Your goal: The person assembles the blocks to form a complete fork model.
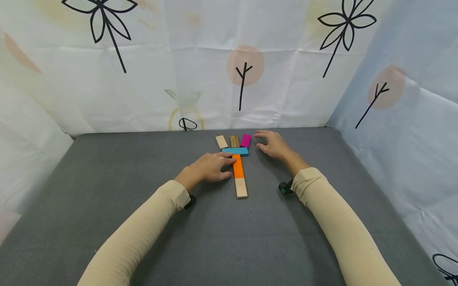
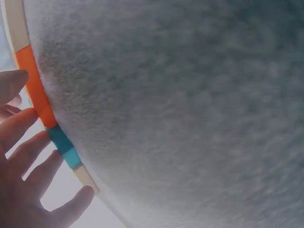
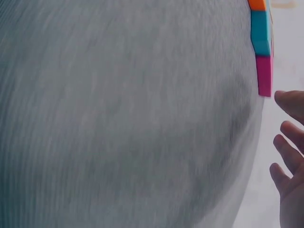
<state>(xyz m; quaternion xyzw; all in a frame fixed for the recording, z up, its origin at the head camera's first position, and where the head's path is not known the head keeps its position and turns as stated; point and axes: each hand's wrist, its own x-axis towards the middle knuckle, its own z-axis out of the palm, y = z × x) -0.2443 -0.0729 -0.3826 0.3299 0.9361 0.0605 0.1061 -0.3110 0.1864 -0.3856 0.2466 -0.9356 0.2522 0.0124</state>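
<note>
Flat wooden blocks form a figure on the grey table. A plain block [image 1: 241, 188] and an orange block [image 1: 238, 167] make the stem, and a blue block [image 1: 240, 151] lies crosswise above them. Beyond it fan out a pale block [image 1: 221, 142], a brown block [image 1: 234, 141] and a magenta block [image 1: 245, 140]. My left hand [image 1: 212, 167] lies over the left side, its extended fingertips at the orange and blue blocks. To the right of the magenta block, my right hand [image 1: 274, 145] hovers with relaxed, spread fingers and holds nothing.
The grey tabletop [image 1: 171, 246] extends around the blocks. A white patterned cloth [image 1: 143, 91] stands along its far edge, with more cloth [image 1: 411, 147] on the right. Dark straps with small devices [image 1: 286, 187] sit at the wrists.
</note>
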